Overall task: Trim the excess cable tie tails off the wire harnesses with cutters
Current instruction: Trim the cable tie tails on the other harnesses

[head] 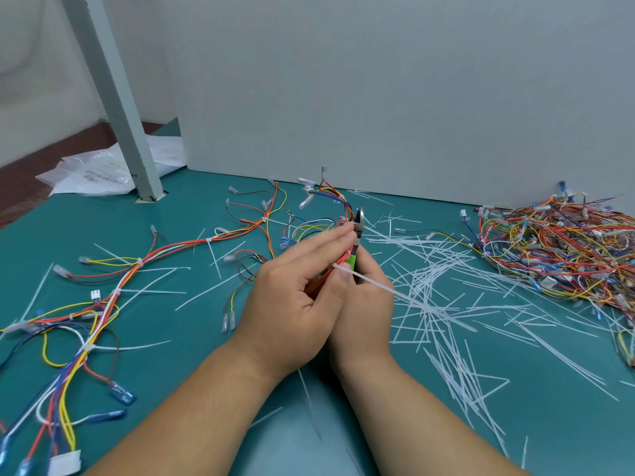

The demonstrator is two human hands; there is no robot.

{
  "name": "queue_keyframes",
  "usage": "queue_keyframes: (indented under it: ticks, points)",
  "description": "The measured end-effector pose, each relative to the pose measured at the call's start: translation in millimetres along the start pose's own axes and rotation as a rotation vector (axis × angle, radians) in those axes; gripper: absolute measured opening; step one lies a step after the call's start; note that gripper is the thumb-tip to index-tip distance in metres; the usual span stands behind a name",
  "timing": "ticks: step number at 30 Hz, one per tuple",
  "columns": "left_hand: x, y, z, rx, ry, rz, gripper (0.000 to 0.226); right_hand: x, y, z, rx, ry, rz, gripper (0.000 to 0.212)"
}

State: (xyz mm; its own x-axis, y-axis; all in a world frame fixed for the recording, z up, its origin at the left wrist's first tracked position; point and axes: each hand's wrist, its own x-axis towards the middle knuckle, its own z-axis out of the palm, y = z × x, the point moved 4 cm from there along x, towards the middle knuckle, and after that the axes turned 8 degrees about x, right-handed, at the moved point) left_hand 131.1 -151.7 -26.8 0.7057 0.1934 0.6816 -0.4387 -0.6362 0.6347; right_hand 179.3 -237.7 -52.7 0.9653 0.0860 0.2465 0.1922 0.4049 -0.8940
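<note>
My left hand point(292, 297) holds a bundle of red and orange wires of a wire harness point(330, 273) between thumb and fingers, above the green table. My right hand point(366, 304) lies partly behind the left and grips green-handled cutters point(357, 235), whose metal jaws point up beside my left fingertips. A white cable tie tail point(372, 281) sticks out to the right from the held bundle, across my right hand. The harness runs on to the back, ending in clear connectors point(309, 190).
A long harness point(113, 293) with untrimmed tie tails lies at left. A big heap of harnesses point(563, 249) fills the right. Several cut white tails point(429, 304) litter the green mat point(206, 338). A white wall stands behind, a grey post point(120, 97) at left.
</note>
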Motion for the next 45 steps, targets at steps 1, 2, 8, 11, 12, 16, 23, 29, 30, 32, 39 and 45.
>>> queue_keyframes:
  ticks: [1, 2, 8, 11, 12, 16, 23, 29, 30, 32, 39, 45]
  points:
    - [0.0, -0.6, 0.1, 0.002, -0.004, -0.002, 0.036, 0.6, 0.6, -0.3, 0.0, -0.001, 0.001, 0.02]
    - [-0.1, -1.2, 0.1, 0.003, -0.008, -0.005, 0.036, 1.1, 1.5, -0.4, 0.013, -0.003, 0.006, 0.019]
    - [0.3, -1.1, -0.7, -0.007, -0.003, -0.009, 0.036, -0.2, 2.2, -0.4, 0.006, -0.013, -0.02, 0.023]
    - [0.3, -0.2, -0.5, -0.011, -0.007, -0.008, 0.035, -1.1, 2.3, -0.7, 0.008, -0.011, -0.019, 0.02]
    - [0.2, 0.2, -0.5, -0.011, -0.007, -0.007, 0.036, -1.6, 1.6, 0.0, 0.013, -0.015, -0.024, 0.017]
    - [0.3, 0.5, -0.3, -0.031, -0.021, -0.015, 0.037, -2.9, -0.9, 0.7, 0.04, -0.006, -0.029, 0.009]
    - [0.4, 0.0, 0.2, -0.041, -0.032, -0.035, 0.039, -1.1, 1.6, -0.2, 0.039, 0.01, -0.007, 0.015]
    - [0.0, 0.2, 1.0, -0.037, -0.037, -0.027, 0.039, -0.8, 2.8, -0.7, 0.041, 0.009, -0.014, 0.014]
    - [-0.1, 0.2, 1.3, -0.038, -0.038, -0.029, 0.039, -0.9, 2.3, -0.5, 0.047, 0.001, -0.01, 0.015]
    - [-0.1, -0.1, 1.4, -0.045, -0.043, -0.032, 0.039, -1.0, 2.1, 0.0, 0.059, -0.003, 0.004, 0.018]
    - [0.6, 0.5, 0.6, -0.044, -0.038, -0.035, 0.039, 0.2, 4.5, 0.4, 0.081, 0.002, 0.003, 0.014]
    - [-0.1, 0.8, 0.8, -0.044, -0.037, -0.04, 0.039, -0.1, 4.7, 1.2, 0.094, -0.024, 0.001, 0.007]
